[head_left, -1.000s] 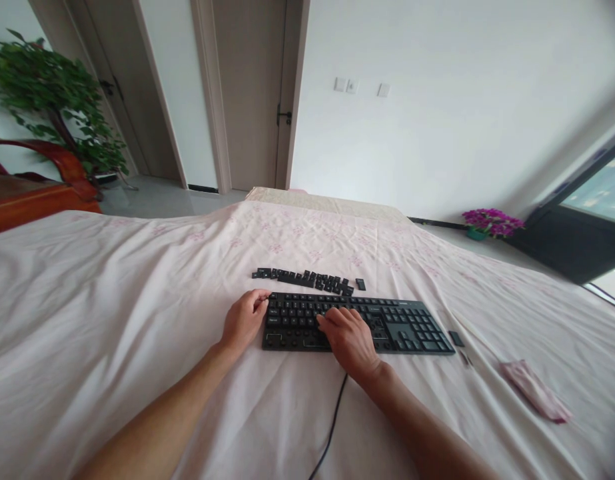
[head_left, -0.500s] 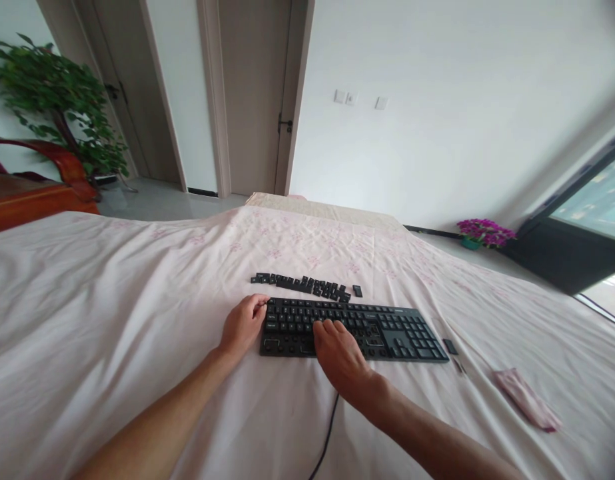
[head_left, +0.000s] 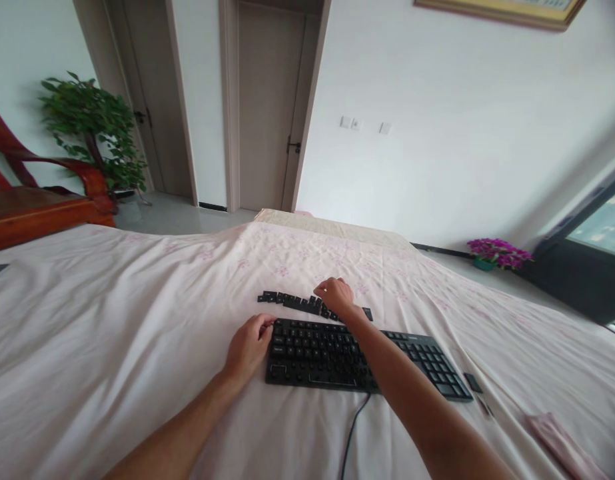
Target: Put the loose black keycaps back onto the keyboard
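A black wired keyboard (head_left: 337,353) lies on a pale pink floral sheet (head_left: 112,320). My left hand (head_left: 248,347) rests curled against the keyboard's left end, fingers bent on its top corner. My right hand (head_left: 336,297) reaches beyond the keyboard to a row of loose black keycaps (head_left: 292,301) lying on the sheet, fingers bent down onto the row's right part. Whether it holds a keycap is hidden.
The keyboard's cable (head_left: 354,427) runs toward me. One loose keycap (head_left: 472,382) lies right of the keyboard, with a pink cloth (head_left: 557,443) farther right. Wooden furniture (head_left: 42,207) and a green plant (head_left: 94,130) stand at the left, doors behind, purple flowers (head_left: 497,252) at right.
My right hand left the keyboard's keys and moved forward over it to the row of loose keycaps. The left hand stayed at the keyboard's left end. The camera tilted up.
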Demonstrator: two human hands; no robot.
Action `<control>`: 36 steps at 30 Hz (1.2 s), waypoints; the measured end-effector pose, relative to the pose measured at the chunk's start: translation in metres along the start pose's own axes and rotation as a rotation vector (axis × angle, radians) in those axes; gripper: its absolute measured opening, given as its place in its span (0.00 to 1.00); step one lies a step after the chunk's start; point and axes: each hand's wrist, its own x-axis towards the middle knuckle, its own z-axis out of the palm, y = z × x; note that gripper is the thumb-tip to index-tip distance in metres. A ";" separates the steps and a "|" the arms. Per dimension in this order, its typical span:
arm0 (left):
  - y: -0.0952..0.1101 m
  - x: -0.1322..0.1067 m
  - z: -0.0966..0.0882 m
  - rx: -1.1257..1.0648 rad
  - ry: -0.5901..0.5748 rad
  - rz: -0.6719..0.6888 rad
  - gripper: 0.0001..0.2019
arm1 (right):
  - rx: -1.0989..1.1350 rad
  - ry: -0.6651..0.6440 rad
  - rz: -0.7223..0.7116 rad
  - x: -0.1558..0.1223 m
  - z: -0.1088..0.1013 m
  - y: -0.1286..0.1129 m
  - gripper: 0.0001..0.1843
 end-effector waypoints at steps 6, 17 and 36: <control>-0.001 0.001 0.001 0.000 0.014 0.007 0.12 | -0.026 -0.044 0.029 0.019 0.019 -0.003 0.10; -0.004 0.002 0.001 0.009 0.017 0.019 0.13 | -0.114 -0.028 -0.084 0.033 0.026 0.000 0.11; -0.004 0.000 0.002 0.114 -0.001 0.041 0.12 | 0.181 0.178 -0.325 -0.107 -0.003 0.047 0.12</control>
